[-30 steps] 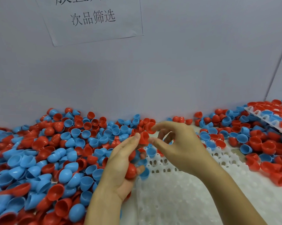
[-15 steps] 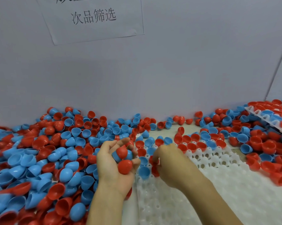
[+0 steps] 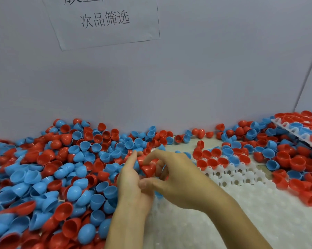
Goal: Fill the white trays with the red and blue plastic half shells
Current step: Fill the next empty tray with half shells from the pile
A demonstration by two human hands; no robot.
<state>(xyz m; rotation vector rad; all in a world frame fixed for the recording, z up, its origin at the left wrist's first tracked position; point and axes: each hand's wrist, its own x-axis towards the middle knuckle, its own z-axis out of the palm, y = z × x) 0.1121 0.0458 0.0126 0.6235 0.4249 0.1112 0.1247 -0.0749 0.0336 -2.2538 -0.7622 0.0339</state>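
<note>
Half a second earlier at the white plastic tray (image 3: 241, 178), the right hand (image 3: 178, 178) had risen and now pinched a red plastic half shell (image 3: 148, 169) from the left hand (image 3: 131, 182), which cupped more shells, so another placement seemed next.

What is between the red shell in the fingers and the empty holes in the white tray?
Nothing visible. The right hand pinches the red half shell over the near-left edge of the white tray, beside the left hand. Empty holes lie open just to its right, below the filled back rows.

Loose shells (image 3: 49, 178) lie left of the tray (image 3: 241, 209), a second tray (image 3: 298, 132) far right.
</note>
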